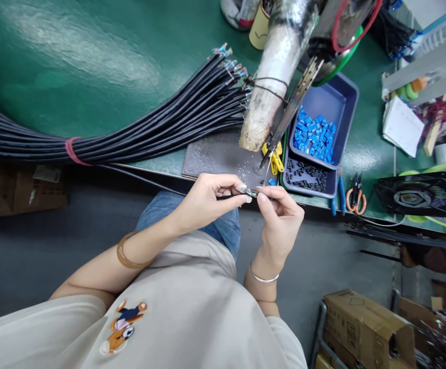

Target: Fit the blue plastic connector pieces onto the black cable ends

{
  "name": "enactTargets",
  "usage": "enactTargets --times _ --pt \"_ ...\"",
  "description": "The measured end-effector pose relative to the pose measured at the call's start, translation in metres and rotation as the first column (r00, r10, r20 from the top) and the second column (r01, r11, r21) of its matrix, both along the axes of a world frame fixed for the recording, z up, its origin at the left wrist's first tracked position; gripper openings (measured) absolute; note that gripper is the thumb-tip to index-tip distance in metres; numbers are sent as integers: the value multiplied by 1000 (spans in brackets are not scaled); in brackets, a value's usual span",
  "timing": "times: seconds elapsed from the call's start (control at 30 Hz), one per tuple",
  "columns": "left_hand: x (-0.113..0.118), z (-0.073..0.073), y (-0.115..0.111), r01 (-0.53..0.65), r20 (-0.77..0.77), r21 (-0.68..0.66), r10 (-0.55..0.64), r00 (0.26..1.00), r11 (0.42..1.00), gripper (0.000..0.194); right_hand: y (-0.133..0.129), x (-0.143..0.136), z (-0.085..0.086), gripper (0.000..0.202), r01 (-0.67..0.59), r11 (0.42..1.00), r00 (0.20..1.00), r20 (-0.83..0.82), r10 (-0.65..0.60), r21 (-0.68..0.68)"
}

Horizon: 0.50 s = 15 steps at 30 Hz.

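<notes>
My left hand [207, 200] is closed on a thin black cable [146, 179] close to its stripped end, where small coloured wires show. My right hand [280, 218] pinches with thumb and forefinger at those wires, just right of the left fingertips. Both hands are at the bench's front edge, above my lap. The held cable runs left towards a thick bundle of black cables [149, 136], bound by a red tie [75, 151], with bared wire ends at its right. Behind the hands lies a dark mat [211, 159] with small pale scraps on it.
A yellow tool [275, 159] lies behind my right hand. One tray [347, 102] holds blue connectors [315, 136]; the lower tray [315, 189] holds small black parts. A white wrapped tube [271, 82] overhangs the mat. Orange-handled pliers [356, 197] and a black fan [418, 197] are to the right.
</notes>
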<state>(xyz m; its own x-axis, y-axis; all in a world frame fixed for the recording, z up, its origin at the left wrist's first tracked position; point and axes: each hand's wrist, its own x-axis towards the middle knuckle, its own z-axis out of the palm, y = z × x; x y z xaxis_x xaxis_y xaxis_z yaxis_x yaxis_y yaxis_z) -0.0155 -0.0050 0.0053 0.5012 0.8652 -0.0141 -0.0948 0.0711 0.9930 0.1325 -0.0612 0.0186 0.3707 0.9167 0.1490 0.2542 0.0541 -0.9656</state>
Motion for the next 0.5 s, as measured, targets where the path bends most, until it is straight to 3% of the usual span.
enactTargets --times 0.13,0.23,0.33,0.4,0.5 --pt "0 1 0 25 -57 59 -22 998 998 11 -5 3 7 13 -34 999 972 231 40 -30" --pt "-1 3 1 66 -21 -28 -67 998 997 12 -8 8 10 30 5 999 988 155 2 -43" --pt "-2 4 2 102 36 -96 -99 994 990 12 -7 13 10 21 55 997 994 93 -50 -50" --pt "-2 4 2 110 48 -95 -106 993 989 12 -4 13 8 6 6 997 997 82 1 -80" --pt "-3 3 2 110 55 -95 -105 993 989 12 -2 10 6 8 -92 989 992 72 100 -114"
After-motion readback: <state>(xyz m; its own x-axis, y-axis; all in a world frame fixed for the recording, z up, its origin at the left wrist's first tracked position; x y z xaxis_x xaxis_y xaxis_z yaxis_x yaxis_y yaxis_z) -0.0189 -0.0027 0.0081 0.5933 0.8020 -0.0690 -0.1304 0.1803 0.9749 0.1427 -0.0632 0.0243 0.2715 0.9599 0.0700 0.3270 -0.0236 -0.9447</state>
